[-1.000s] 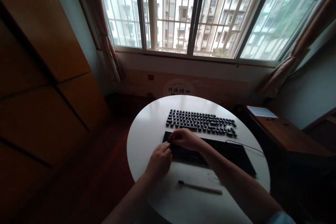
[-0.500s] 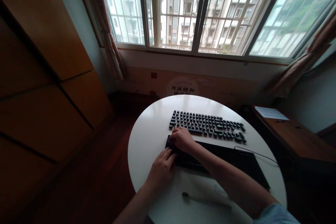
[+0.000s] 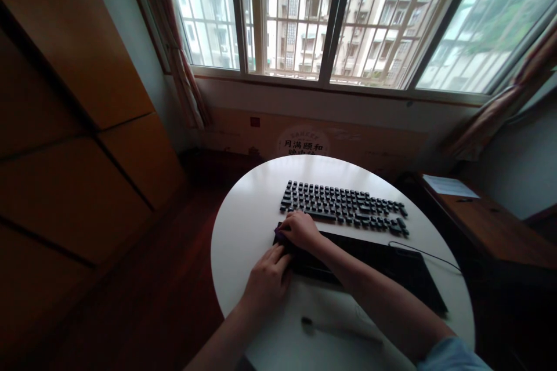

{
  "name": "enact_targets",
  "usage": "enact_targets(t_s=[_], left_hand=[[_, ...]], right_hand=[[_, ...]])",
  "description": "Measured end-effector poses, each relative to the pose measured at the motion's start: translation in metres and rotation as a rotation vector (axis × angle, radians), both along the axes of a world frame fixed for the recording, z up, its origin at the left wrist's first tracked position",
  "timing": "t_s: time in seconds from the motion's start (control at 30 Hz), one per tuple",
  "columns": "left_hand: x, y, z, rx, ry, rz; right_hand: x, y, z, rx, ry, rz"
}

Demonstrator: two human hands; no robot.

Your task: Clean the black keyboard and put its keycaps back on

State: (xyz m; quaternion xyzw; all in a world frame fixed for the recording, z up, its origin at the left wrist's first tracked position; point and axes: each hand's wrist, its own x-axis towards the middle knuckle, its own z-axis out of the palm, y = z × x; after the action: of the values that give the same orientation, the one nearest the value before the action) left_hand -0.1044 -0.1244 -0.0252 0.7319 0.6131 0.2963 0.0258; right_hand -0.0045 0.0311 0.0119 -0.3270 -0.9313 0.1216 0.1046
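Observation:
A black keyboard base lies across the round white table. My left hand rests at its near left corner, fingers stretched out and laid on the edge. Arm crossing over the base, my right hand is at the far left corner, its fingers curled closed. Under those fingertips shows a small dark purple thing, perhaps cloth; its kind is not clear. Behind the base, loose black keycaps are laid out in keyboard order. Much of the base is hidden by my right forearm.
Near the table's front lies a brush with a long, blurred handle. A thin cable runs off the right edge of the table. A wooden desk with a paper sheet stands right; a barred window is ahead.
My right hand has shifted very slightly at the base's left end, and more of the purple thing shows beneath its fingers. My left hand stays in place.

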Motion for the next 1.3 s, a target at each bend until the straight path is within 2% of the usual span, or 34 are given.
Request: enact_targets(t_s=[0.17, 0.37, 0.5, 0.67, 0.8, 0.97, 1.1, 1.3], left_hand=[[-0.003, 0.001, -0.008, 0.005, 0.021, 0.001], [-0.001, -0.001, -0.006, -0.019, 0.012, -0.012], [0.000, -0.001, -0.002, -0.025, 0.003, -0.023], [0.000, 0.000, -0.001, -0.023, -0.015, -0.009], [-0.001, 0.000, -0.001, -0.019, 0.004, 0.002], [0.000, -0.001, 0.002, -0.066, 0.040, 0.011], [0.001, -0.001, 0.003, -0.075, 0.052, 0.020], [0.002, 0.000, -0.002, -0.061, 0.061, 0.033]], right_hand=[[0.019, 0.005, -0.001, -0.015, 0.017, 0.074], [0.031, -0.012, -0.006, 0.016, 0.113, 0.178], [0.022, -0.022, -0.006, 0.031, 0.065, 0.149], [0.013, -0.027, 0.005, -0.063, -0.065, 0.087], [0.020, -0.028, 0.017, -0.124, -0.188, 0.006], [0.022, -0.029, 0.028, -0.158, -0.244, -0.039], [0.025, -0.028, 0.033, -0.182, -0.274, -0.078], [0.047, -0.027, 0.035, -0.200, -0.311, -0.133]])
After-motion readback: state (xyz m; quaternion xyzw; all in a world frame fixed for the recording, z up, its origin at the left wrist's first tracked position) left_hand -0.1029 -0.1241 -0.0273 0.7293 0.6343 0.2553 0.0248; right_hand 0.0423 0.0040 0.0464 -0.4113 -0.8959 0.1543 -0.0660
